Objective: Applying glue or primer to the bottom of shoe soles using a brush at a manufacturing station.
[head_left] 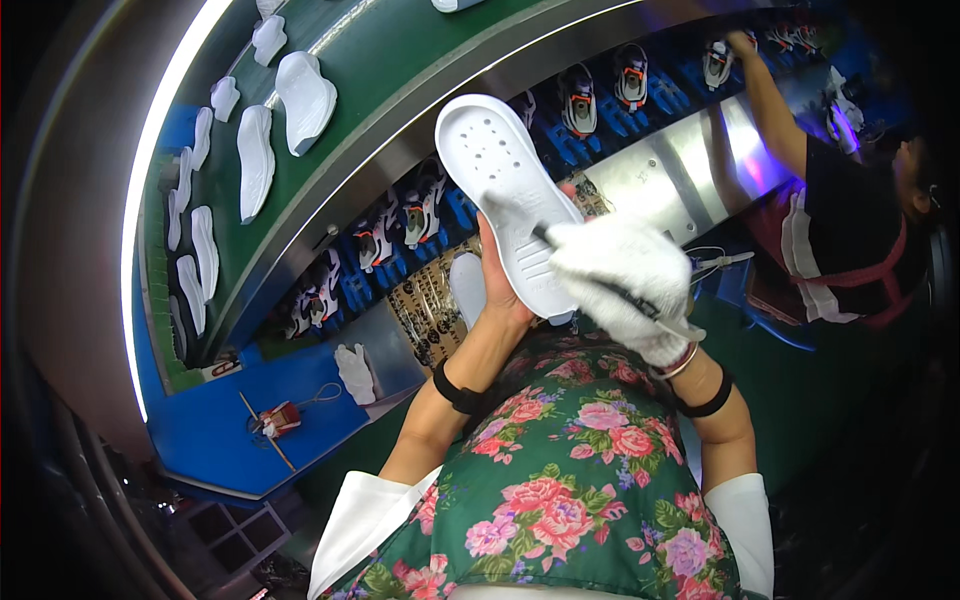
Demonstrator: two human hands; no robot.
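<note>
A white shoe sole (492, 150) with small holes near its upper end and ridges lower down is tilted up in front of me. My bare left hand (497, 268) holds it from beneath, fingers wrapped around its edges. My right hand (625, 275), in a white fluffy glove, is closed around a dark-handled brush (541, 233). The blurred bristles are over the middle of the sole, where they seem to touch its inner face. Another pale sole (466, 285) lies behind my left wrist, partly hidden.
Several white soles (256, 165) lie on a green conveyor belt (370, 45) at upper left. Below it, shoe uppers (578, 100) stand in a row on blue holders. A blue table (210, 430) is at lower left, near a crumpled white glove (355, 372). A co-worker (850, 190) reaches toward the row at right.
</note>
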